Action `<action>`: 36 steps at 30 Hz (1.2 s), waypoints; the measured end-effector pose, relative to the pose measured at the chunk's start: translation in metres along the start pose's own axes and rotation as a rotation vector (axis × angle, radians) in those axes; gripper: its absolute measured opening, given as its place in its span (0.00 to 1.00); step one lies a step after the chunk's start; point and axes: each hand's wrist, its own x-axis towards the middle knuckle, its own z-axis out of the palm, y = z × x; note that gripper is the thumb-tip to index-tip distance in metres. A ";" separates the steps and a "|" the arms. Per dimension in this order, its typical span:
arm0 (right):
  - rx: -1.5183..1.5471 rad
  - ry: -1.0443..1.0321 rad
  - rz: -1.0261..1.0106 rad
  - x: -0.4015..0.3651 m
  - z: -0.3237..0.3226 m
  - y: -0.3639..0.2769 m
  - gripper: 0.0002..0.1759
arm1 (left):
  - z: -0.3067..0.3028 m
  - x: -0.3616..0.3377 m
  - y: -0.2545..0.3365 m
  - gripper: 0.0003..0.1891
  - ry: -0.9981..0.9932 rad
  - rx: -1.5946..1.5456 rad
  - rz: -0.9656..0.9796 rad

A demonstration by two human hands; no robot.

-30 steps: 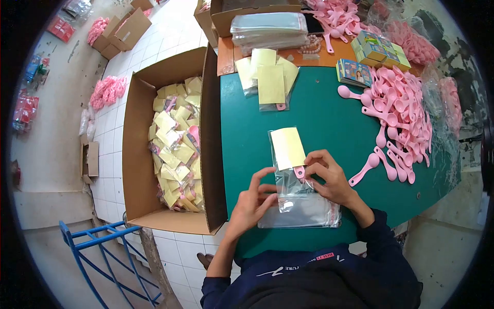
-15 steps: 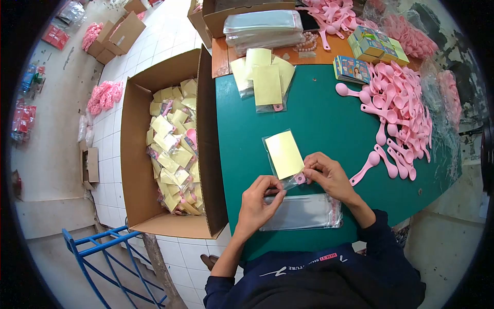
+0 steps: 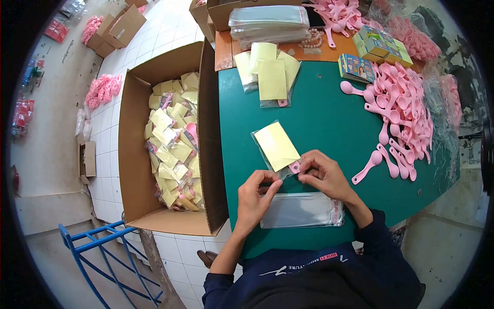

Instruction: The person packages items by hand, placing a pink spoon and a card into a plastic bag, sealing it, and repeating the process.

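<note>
A see-through plastic bag [image 3: 267,159] lies tilted on the green table, with a pale yellow card [image 3: 278,147] inside. The end of a pink spoon handle [image 3: 294,167] shows at the card's lower corner. My left hand [image 3: 256,198] pinches the bag's near edge between thumb and fingertips. At the bag's right corner, beside the spoon handle, my right hand [image 3: 327,177] has thumb and fingers closed on the edge. Just below both hands rests a stack of flat, unfilled plastic bags [image 3: 301,210].
Filled bags [image 3: 271,80] lie overlapped at the table's back left. Pink spoons [image 3: 399,110] are heaped on the right, beside small printed booklets [image 3: 356,68]. A big cardboard box [image 3: 216,149] of packed bags stands at the left; a blue metal frame [image 3: 98,234] is below it.
The bag has turned slightly anticlockwise and shifted a little left. My right hand has moved slightly left along its edge. The whole view has shifted a little.
</note>
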 end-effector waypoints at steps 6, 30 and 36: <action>0.089 -0.043 0.110 0.003 -0.004 0.001 0.05 | -0.002 -0.001 -0.001 0.05 0.015 0.044 0.021; -0.004 0.218 0.111 0.007 0.020 -0.001 0.12 | -0.001 -0.003 -0.007 0.18 -0.005 -0.091 -0.066; -0.023 0.177 0.130 0.005 0.018 0.007 0.18 | 0.002 -0.003 -0.003 0.27 0.049 -0.134 -0.042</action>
